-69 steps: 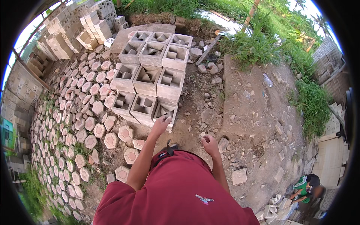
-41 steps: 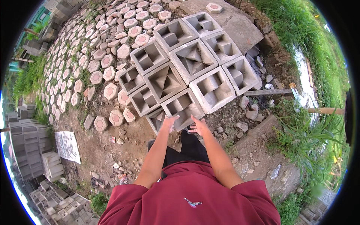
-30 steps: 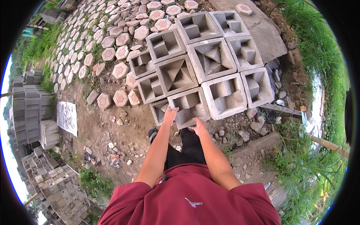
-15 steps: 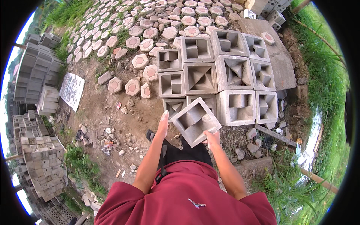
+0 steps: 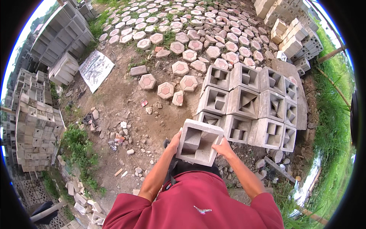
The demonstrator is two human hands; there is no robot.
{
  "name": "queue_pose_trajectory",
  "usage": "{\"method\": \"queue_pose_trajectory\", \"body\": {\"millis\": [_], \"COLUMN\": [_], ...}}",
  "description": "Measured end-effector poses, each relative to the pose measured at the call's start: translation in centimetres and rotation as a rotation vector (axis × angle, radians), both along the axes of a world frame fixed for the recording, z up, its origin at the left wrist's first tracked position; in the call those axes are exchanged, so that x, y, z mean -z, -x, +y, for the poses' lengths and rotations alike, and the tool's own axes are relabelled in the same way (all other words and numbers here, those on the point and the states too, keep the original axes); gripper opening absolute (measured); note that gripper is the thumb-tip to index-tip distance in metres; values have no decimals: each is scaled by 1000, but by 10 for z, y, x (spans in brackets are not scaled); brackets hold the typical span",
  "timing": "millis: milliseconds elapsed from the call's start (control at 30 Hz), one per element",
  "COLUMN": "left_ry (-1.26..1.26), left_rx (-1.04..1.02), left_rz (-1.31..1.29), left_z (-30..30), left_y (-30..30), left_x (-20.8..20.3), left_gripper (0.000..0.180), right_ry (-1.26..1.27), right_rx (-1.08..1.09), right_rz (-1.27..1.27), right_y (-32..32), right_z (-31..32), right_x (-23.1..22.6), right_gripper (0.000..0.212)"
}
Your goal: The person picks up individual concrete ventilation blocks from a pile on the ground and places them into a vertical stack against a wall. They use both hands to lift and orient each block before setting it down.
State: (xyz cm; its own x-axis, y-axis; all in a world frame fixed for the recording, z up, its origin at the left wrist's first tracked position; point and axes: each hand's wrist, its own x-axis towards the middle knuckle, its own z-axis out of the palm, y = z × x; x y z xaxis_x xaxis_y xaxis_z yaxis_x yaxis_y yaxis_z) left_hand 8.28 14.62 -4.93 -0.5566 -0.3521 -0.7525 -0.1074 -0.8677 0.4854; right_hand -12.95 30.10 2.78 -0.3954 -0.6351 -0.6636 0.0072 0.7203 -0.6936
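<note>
A square grey concrete vent block (image 5: 207, 150) is held in front of my waist, its hollow face with angled inner pieces turned up. My left hand (image 5: 175, 142) is pressed along its left side, with the fingertips partly hidden. On the right side my right hand (image 5: 224, 148) grips the rim, the thumb over the edge. Just beyond, several similar concrete blocks (image 5: 242, 101) stand in tight rows at the right, and the block I hold overlaps the nearest row in view.
Hexagonal paving stones (image 5: 166, 90) spread over the dirt ahead. Stacked blocks (image 5: 63, 32) rise at the left, more blocks (image 5: 293, 36) at the far right. A printed sheet (image 5: 96, 70) lies on the ground. Rubble (image 5: 118, 137) and a plank (image 5: 280, 170) lie near my feet; grass (image 5: 331, 126) borders the right.
My left hand, earlier apart from the block, is now against its left side. The held block has turned straighter and come nearer my body. My view has swung left.
</note>
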Motion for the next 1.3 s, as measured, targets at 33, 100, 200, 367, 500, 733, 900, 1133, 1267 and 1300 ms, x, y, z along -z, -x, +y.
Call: {"method": "queue_pose_trajectory", "body": {"millis": [33,100,200,367,500,733,900,1133,1267,1300], "left_ry": [-83,-137,-79,96,52,44,78,228,282,262], "left_rx": [8,-68,-163,-335,-413,-468,-494,-448,-480,-489], "left_rz": [-18,71,220,167,106,116,109,116,147,165], "left_z": [-14,-33,-55,-72,-89,-118,-185,-334,-407,-423], "left_y": [-15,-53,-102,-138,-156,-170,-167,-142,-119,-115], "left_x": [-23,-65,-98,-59,-37,-72,-97,-123,-140,-140], "left_gripper": [54,52,54,52,50,55,56,57,57,56], "right_ry": [35,96,245,331,502,433,450,563,576,623], "right_rx": [-15,-186,-34,543,497,374,368,321,336,314], "right_rz": [-68,149,237,-653,-886,-738,-741,-589,-692,-711], "right_y": [-7,-34,-69,-119,-144,-146,-142,-111,-96,-89], "right_z": [-11,-42,-68,-109,-136,-184,-257,-398,-487,-503], "right_x": [-11,-86,-135,28,94,73,42,18,-35,-37], "right_gripper": [28,42,70,58,53,52,51,48,48,48]}}
